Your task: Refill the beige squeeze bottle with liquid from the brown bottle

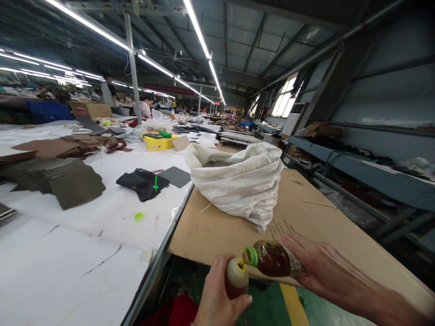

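Note:
My left hand (217,294) is wrapped round a small bottle (236,277) of yellowish and dark liquid, held upright near the bottom of the view. My right hand (319,267) grips a larger clear bottle (272,258) of brown liquid, tipped on its side. The larger bottle's green-ringed mouth (250,256) sits right at the small bottle's opening. Both bottles hang over the front edge of a big sheet of cardboard (306,213). A white woven sack (238,181) with its top rolled open stands on the cardboard just beyond the bottles.
A long white worktable (84,244) runs along the left with stacks of brown card pieces (61,179), dark fabric (142,183), a green cap (139,216) and a yellow box (159,142). People stand far back left. Grey shelving (374,174) lines the right wall.

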Motion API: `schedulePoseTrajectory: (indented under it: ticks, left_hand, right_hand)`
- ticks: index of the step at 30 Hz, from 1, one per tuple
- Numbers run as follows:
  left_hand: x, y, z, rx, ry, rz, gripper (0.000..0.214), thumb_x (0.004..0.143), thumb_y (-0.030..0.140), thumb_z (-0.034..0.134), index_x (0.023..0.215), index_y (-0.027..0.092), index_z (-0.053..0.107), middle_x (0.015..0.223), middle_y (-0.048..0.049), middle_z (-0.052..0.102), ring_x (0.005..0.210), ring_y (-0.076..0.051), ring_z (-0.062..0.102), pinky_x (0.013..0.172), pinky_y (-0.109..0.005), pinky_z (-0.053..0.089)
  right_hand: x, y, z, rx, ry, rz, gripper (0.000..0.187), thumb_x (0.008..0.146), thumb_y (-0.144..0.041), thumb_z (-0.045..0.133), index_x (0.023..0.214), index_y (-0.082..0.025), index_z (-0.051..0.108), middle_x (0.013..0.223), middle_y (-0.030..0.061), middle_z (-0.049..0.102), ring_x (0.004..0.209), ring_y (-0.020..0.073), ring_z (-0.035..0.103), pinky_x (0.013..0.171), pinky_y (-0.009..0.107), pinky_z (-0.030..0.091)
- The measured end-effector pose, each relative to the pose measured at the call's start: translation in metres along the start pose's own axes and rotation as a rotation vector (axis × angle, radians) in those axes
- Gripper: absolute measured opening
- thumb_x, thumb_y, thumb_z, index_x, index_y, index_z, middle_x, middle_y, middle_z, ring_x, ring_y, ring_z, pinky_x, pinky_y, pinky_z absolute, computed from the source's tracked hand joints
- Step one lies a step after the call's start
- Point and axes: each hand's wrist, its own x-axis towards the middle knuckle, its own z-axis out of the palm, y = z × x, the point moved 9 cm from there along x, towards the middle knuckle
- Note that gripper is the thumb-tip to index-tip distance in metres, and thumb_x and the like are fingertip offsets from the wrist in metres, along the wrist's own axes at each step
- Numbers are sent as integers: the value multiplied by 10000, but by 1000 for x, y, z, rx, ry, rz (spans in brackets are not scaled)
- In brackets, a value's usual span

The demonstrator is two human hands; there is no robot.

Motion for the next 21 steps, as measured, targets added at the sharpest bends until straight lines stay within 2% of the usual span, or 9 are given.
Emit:
schedulePoseTrajectory:
  ticks: [6, 10, 21]
  left_hand:
    - [-1, -1, -1, -16, 14, 15, 660, 493, -10, 699, 1105, 187, 547, 1047, -52, 631, 994, -241, 577, 924, -346, 436]
    - [-1, 2, -2, -9, -3, 7, 636, 514, 15, 702, 1107, 184, 544, 1054, -59, 630, 1004, -248, 578, 923, -350, 439]
    - [-2, 1, -4, -17, 17, -17, 627, 500, 11, 706, 1081, 195, 557, 1052, -47, 621, 993, -239, 576, 903, -333, 435]
  right_hand:
    - [1, -4, 0, 76, -28, 6, 238, 800, -196, 532, 1008, -311, 529, 956, -2, 623, 869, 219, 622, 705, 341, 450]
    - [0, -6, -1, 97, -30, 9, 270, 782, -157, 531, 1012, -298, 525, 974, 7, 623, 896, 213, 619, 714, 333, 449]
    - [2, -9, 2, 93, -62, 20, 161, 817, -211, 531, 963, -279, 544, 1008, 36, 625, 936, 234, 626, 708, 343, 469]
